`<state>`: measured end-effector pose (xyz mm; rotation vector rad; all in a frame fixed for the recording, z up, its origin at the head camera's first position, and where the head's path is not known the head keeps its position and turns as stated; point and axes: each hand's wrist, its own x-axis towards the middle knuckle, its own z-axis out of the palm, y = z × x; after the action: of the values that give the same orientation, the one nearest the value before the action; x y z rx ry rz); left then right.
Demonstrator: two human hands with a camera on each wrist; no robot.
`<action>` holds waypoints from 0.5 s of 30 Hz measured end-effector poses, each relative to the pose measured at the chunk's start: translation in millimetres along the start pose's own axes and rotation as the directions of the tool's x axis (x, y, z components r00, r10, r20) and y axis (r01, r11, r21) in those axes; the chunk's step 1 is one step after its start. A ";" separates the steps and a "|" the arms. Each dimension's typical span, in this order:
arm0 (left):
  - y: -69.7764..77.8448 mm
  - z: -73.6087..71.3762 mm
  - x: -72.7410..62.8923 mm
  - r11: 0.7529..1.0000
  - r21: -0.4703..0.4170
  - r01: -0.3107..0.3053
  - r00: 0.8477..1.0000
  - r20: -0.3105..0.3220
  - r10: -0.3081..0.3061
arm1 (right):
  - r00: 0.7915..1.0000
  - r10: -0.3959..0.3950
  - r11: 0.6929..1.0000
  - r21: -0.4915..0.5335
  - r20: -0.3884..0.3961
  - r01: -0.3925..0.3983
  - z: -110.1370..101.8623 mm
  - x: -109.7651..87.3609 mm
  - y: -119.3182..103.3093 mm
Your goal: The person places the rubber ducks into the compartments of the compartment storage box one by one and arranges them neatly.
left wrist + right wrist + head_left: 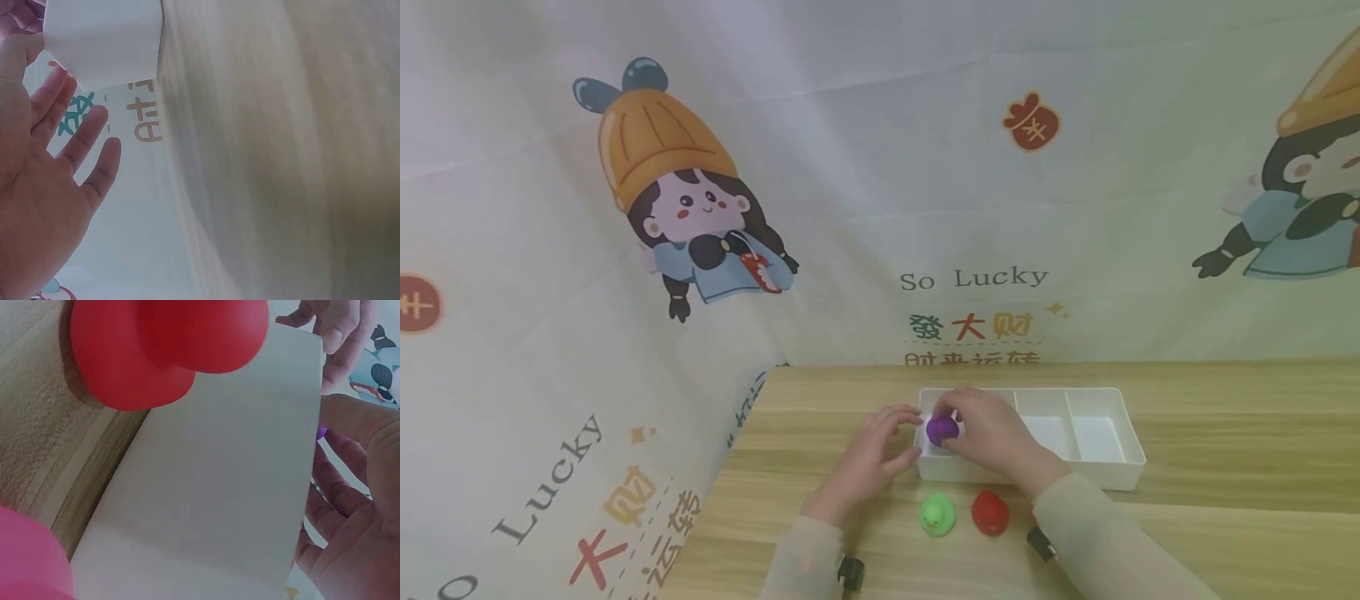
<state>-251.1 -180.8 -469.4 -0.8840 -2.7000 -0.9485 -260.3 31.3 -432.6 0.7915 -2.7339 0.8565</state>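
Note:
A white divided box (1030, 472) lies lengthwise on the table. Over its left compartment my right hand (996, 429) pinches a small, round purple toy (942, 432) between thumb and fingers. In the right wrist view only a sliver of that purple toy (321, 432) shows past the box wall. My left hand (868, 458) is at the box's left end, its fingertips right at the rim. From the left wrist view, the fingers of my left hand (59, 156) are spread and fairly straight beside the box's end wall (106, 44).
In front of the box sit a green toy duck (937, 515) and a red toy (990, 512). A pink rounded thing (31, 559) shows at the right wrist view's lower left. Behind the wooden table (842, 387) hangs a printed cloth (850, 167).

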 end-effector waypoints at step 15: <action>3.3 -2.0 -0.4 1.000 0.004 0.003 1.000 0.006 -0.003 | 0.998 -0.051 0.992 -0.110 0.035 0.055 5.1 6.5 4.6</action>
<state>-249.0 -180.1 -466.2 -0.8831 -2.7081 -0.9426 -268.3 28.7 -437.0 0.8586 -2.7469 0.6799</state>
